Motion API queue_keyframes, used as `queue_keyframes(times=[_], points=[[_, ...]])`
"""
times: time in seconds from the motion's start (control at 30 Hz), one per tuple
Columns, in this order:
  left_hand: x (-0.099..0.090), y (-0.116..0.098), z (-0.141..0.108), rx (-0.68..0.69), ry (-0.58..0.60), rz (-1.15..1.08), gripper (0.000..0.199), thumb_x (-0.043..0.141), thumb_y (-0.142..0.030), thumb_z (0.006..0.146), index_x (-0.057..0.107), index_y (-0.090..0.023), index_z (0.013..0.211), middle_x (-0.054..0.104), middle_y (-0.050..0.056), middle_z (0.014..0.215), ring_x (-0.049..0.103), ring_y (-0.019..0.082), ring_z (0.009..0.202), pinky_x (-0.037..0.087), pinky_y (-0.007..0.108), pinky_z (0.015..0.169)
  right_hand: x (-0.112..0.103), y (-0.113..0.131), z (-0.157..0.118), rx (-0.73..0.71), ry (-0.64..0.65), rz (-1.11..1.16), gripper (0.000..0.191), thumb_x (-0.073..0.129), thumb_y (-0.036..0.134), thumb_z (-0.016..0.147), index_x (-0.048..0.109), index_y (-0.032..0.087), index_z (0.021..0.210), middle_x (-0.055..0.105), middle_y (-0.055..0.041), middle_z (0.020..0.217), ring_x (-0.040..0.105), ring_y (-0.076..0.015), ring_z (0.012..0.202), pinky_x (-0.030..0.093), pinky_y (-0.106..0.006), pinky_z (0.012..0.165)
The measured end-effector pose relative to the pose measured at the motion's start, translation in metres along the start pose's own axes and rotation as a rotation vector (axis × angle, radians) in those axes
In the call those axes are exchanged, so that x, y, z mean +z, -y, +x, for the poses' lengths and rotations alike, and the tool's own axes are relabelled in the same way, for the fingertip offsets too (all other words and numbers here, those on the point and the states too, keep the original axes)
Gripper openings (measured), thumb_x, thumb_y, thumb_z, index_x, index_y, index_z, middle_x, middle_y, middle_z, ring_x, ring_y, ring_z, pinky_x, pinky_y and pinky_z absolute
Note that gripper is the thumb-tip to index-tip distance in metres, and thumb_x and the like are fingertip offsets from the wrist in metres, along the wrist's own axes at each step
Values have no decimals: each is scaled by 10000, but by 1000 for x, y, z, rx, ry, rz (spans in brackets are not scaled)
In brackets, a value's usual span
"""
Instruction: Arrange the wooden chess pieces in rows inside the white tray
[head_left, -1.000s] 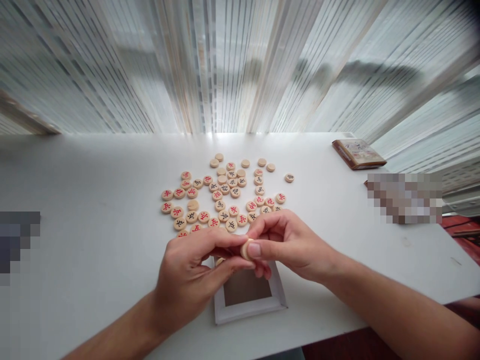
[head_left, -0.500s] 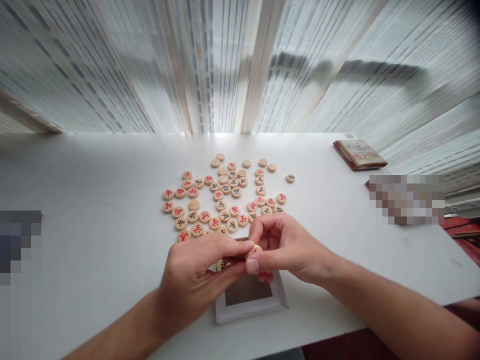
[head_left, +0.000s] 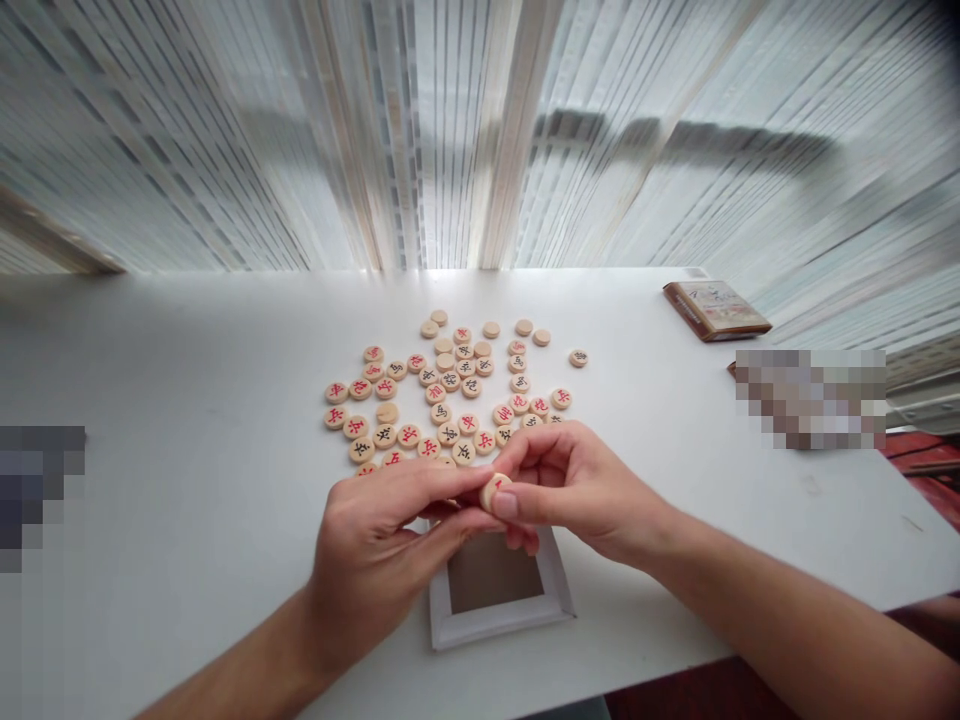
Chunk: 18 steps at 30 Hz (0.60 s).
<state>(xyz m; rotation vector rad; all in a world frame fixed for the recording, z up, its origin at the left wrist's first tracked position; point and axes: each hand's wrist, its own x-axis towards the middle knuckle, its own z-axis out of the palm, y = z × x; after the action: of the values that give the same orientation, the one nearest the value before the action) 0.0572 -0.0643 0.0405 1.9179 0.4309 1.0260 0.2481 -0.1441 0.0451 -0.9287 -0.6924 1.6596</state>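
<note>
A round wooden piece [head_left: 494, 492] with a red mark is pinched between the thumb and fingers of my right hand [head_left: 559, 490]. My left hand [head_left: 397, 520] is closed beside it, its fingertips meeting my right fingers; what lies inside it is hidden. Both hands are over the far part of a white open box [head_left: 501, 622] with a brown inside. Beyond them, many round wooden pieces with red or black characters, such as a black-marked one [head_left: 463, 452], are spread out. A few, like this blank one [head_left: 387, 413], show no character.
A brown box [head_left: 720, 308] with a pictured lid lies at the back right of the white table [head_left: 187, 450]. Nearer is a blurred-out object [head_left: 810, 398]. Another blurred dark shape [head_left: 37, 490] sits at the left edge. Blinds [head_left: 450, 130] rise behind.
Both hands have shifted slightly left with the red-marked piece. The black-marked piece seen earlier between my left thumb and fingers is now hidden.
</note>
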Motion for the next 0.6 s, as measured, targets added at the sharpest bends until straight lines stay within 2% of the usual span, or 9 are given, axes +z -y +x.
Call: queue_keyframes(times=[0.17,0.4,0.6], points=[[-5,2,0,69,23,-30,340,897,-141,855,846,-300,1151,872,-28,913,791,131,704,662,206,680,-2,-1,-1,23,42,43,250,1001,147,714,791,121,846,806,-34,684,729,-97,562,629,-168,565],[-6,2,0,53,21,-31,335,932,-166,815,859,-295,1115,868,-23,877,789,148,681,653,221,640,-3,0,0,65,39,32,319,1026,187,667,780,112,855,806,-45,697,753,-120,589,634,-187,576],[-6,-1,1,16,27,-62,289,925,-177,827,866,-290,1086,869,-5,872,798,174,676,679,254,644,-3,-1,-1,44,48,18,316,1018,217,698,771,117,869,808,-45,701,756,-116,591,634,-182,582]])
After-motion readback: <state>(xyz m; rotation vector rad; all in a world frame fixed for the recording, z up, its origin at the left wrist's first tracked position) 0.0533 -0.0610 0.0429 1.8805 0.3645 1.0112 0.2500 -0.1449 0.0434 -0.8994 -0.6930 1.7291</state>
